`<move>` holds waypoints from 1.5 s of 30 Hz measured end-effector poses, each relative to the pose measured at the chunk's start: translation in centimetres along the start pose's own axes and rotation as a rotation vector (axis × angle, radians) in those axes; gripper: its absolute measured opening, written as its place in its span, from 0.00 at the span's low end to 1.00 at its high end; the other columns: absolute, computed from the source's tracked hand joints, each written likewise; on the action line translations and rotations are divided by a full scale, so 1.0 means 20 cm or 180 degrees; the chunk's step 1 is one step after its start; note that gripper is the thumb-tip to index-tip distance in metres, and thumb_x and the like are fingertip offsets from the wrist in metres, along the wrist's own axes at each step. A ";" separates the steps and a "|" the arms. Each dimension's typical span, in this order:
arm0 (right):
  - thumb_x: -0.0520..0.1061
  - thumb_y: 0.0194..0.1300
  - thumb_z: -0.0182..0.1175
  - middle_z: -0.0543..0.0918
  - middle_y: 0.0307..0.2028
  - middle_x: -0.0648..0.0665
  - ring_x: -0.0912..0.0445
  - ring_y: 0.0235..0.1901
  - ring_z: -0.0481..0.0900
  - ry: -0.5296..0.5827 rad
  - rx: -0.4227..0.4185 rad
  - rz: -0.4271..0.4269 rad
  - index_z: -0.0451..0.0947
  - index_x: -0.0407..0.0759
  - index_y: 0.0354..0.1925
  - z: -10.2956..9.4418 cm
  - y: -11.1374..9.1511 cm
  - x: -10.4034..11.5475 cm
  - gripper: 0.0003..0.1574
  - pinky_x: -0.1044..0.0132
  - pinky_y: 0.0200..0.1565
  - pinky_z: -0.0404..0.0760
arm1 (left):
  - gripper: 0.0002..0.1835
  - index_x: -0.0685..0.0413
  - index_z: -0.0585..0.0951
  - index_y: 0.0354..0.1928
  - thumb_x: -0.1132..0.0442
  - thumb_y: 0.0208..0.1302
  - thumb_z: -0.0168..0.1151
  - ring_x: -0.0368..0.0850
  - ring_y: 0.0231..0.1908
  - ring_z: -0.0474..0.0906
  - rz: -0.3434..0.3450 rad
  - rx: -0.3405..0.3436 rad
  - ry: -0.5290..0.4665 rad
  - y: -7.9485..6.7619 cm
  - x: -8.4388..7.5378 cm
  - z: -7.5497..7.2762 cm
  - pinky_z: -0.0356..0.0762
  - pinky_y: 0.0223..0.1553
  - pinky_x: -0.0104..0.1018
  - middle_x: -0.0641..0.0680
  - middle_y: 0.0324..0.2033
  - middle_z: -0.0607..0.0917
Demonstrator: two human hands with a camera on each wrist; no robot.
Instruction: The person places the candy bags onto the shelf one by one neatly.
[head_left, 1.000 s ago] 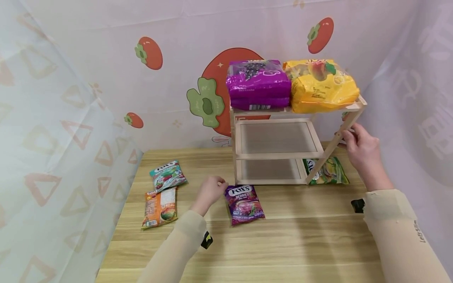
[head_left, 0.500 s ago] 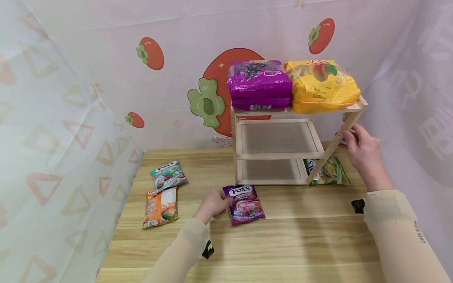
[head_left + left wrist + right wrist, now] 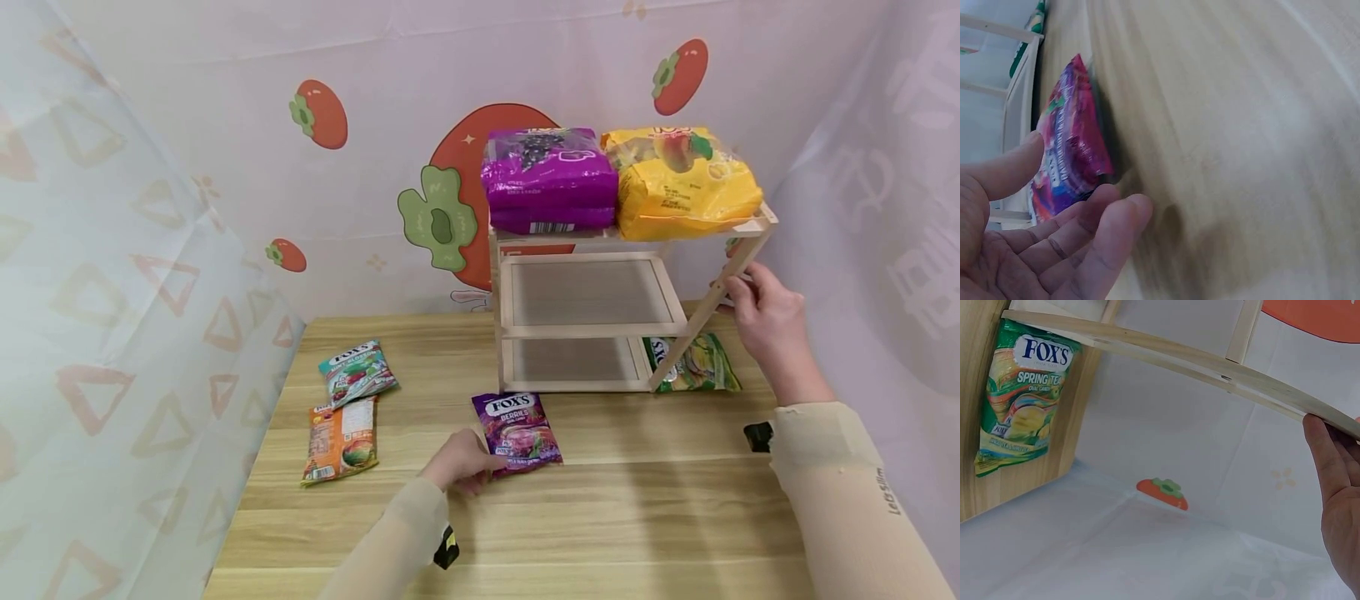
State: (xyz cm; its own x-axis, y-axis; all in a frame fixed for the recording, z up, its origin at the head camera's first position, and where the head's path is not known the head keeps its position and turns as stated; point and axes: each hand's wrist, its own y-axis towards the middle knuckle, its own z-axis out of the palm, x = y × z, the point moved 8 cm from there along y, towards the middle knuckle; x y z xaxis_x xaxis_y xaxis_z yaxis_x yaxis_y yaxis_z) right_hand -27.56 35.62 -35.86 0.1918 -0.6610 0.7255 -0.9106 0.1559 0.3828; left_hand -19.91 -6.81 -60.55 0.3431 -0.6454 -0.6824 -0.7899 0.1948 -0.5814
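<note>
A purple Fox's Berries candy bag [image 3: 519,433] lies flat on the table before the wooden shelf. My left hand [image 3: 463,460] is at the bag's lower left corner. In the left wrist view, that hand's thumb [image 3: 1013,167] and loosely bent fingers [image 3: 1119,225] stand apart at the near end of the bag [image 3: 1072,140]. My right hand [image 3: 772,321] holds the right front upright of the wooden shelf [image 3: 592,332], its fingertips against the wood in the right wrist view.
On the shelf's top stand a large purple bag [image 3: 551,183] and a large yellow bag [image 3: 682,183]. A green Fox's bag [image 3: 701,364] lies by the shelf's right leg. To the left, a teal bag [image 3: 356,372] overlaps an orange bag [image 3: 341,442].
My left hand has moved down along the purple candy bag's left side, from its upper corner to its lower one. The right hand stays on the shelf upright.
</note>
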 end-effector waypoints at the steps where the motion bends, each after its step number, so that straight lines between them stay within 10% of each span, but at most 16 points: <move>1: 0.48 0.81 0.49 0.82 0.53 0.26 0.86 0.38 0.70 -0.0002 0.0000 -0.0001 0.72 0.39 0.68 0.00 0.00 0.00 0.25 0.89 0.38 0.74 | 0.23 0.68 0.85 0.28 0.51 0.63 0.74 0.49 0.15 0.81 -0.0024 0.0008 -0.0035 0.00 0.01 0.01 0.86 0.22 0.46 0.65 0.23 0.87; 8: 0.49 0.81 0.48 0.83 0.54 0.27 0.81 0.41 0.74 -0.0020 0.0002 -0.0020 0.71 0.40 0.69 0.00 0.00 0.00 0.26 0.87 0.40 0.75 | 0.19 0.63 0.82 0.30 0.52 0.65 0.72 0.50 0.19 0.84 -0.0178 0.0025 -0.0235 0.01 0.06 0.05 0.87 0.24 0.45 0.61 0.25 0.86; 15: 0.49 0.81 0.48 0.83 0.54 0.27 0.45 0.50 0.85 -0.0097 -0.0001 0.0016 0.70 0.40 0.70 0.00 0.00 0.00 0.26 0.87 0.40 0.76 | 0.21 0.66 0.83 0.33 0.51 0.67 0.70 0.48 0.20 0.84 -0.0216 0.0081 -0.0388 0.01 0.09 0.09 0.87 0.25 0.45 0.61 0.27 0.87; 22: 0.49 0.81 0.48 0.83 0.54 0.28 0.48 0.49 0.85 -0.0126 0.0010 0.0013 0.70 0.41 0.70 0.01 0.00 0.00 0.26 0.87 0.40 0.76 | 0.16 0.61 0.79 0.32 0.55 0.68 0.70 0.43 0.15 0.79 -0.0143 0.0161 -0.0746 0.03 0.10 0.11 0.86 0.23 0.43 0.59 0.25 0.84; 30: 0.50 0.81 0.48 0.82 0.55 0.26 0.86 0.38 0.69 -0.0038 0.0001 0.0034 0.70 0.40 0.70 0.01 0.00 -0.01 0.27 0.90 0.38 0.73 | 0.15 0.55 0.71 0.31 0.60 0.70 0.67 0.42 0.17 0.73 -0.0128 0.0161 -0.0978 0.04 0.10 0.11 0.84 0.22 0.38 0.54 0.23 0.78; 45: 0.50 0.81 0.48 0.81 0.56 0.27 0.73 0.43 0.80 -0.0095 -0.0032 0.0040 0.70 0.40 0.70 0.00 0.00 -0.01 0.26 0.90 0.38 0.73 | 0.10 0.58 0.72 0.35 0.65 0.70 0.65 0.50 0.29 0.83 0.0070 -0.0017 -0.1318 0.05 0.10 0.10 0.88 0.32 0.46 0.59 0.32 0.83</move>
State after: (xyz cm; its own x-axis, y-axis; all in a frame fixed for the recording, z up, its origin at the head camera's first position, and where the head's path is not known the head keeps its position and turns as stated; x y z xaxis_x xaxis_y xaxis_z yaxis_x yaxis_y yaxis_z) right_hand -27.60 35.65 -36.05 0.1691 -0.6805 0.7129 -0.9092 0.1716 0.3795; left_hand -19.08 -6.44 -63.31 0.5008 -0.2894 -0.8157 -0.8015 0.2006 -0.5633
